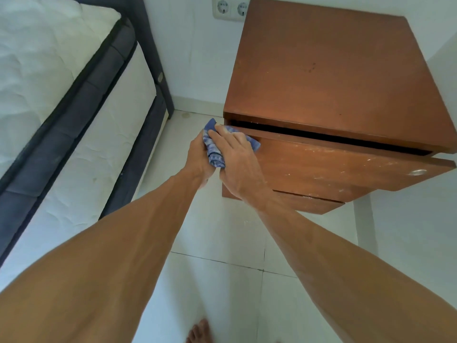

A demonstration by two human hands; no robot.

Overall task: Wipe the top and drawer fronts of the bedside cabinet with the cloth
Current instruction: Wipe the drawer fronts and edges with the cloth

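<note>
A brown wooden bedside cabinet [329, 78] stands against the wall, its top bare and faintly stained. Its upper drawer [346, 169] is pulled out a little and its front carries white scuffs and a metal knob [418, 172]. A lower drawer front [309, 203] shows beneath it. A blue cloth [214, 152] is bunched at the left end of the upper drawer front. My left hand [197, 159] grips the cloth from the left. My right hand [237, 164] lies over the cloth, fingers spread, pressing it against the drawer's corner.
A bed with a white mattress [49, 70] and dark frame [81, 115] runs along the left. A double wall socket [231, 8] sits behind the cabinet. White floor tiles [222, 243] lie below, and my bare foot [200, 332] shows at the bottom edge.
</note>
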